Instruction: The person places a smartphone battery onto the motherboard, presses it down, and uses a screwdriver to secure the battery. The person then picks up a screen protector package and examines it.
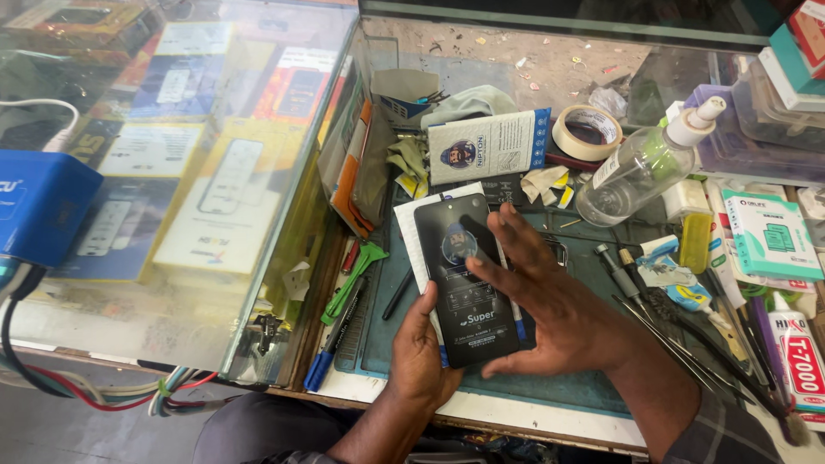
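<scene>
A glass display counter [172, 172] filled the left of the scene, with boxed goods showing under its top and a blue device [43, 202] resting on it at the far left edge. To the right lay a cluttered workbench covered by a dark teal work mat [567, 387].

The person's right hand [550, 301] was spread wide, fingers [516, 228] fanned flat over the right side of a black phone-shaped panel [464, 279]; it gripped nothing. The left hand [421, 352] came up from the near edge and held that panel at its lower left corner, thumb lying along the left edge. The panel sat tilted above the mat, near the middle of the bench, with a white sheet [412, 232] showing behind its left side. Whether it touched the mat could not be determined.

Beyond the panel stood a white and blue packet [490, 146], tilted. A clear spray bottle [640, 163] with a white nozzle lay slanted at far right, just beside a roll of tape [587, 131]. A teal and white box [769, 236] lay at the right edge. A glue tube [795, 352] with red markings lay near right. Slim metal tools [679, 344] lay scattered between the right hand and the tube. A green plastic tool [352, 279] and a blue pen [331, 344] lay left of the mat.
</scene>
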